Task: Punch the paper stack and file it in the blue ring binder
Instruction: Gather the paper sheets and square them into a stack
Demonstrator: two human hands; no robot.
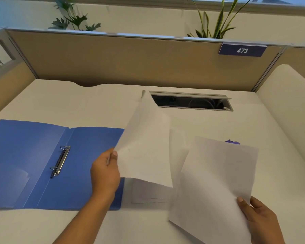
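Head view: left grip [105, 170] pinches a raised sheet [146, 148] at the open binder's [33, 155] right edge, right grip [259, 215] holds a second sheet [217, 182] apart, loose sheets [148, 192] lie on the surface [218, 124] between; risk: a stack gathered unsquared, so punched holes miss the rings [60, 161].

The white number "473" stands on a dark blue plate [242, 50] clipped under the top rail of the tan partition [130, 60], far beyond and above the fingers [241, 199] of the right hand [261, 221].
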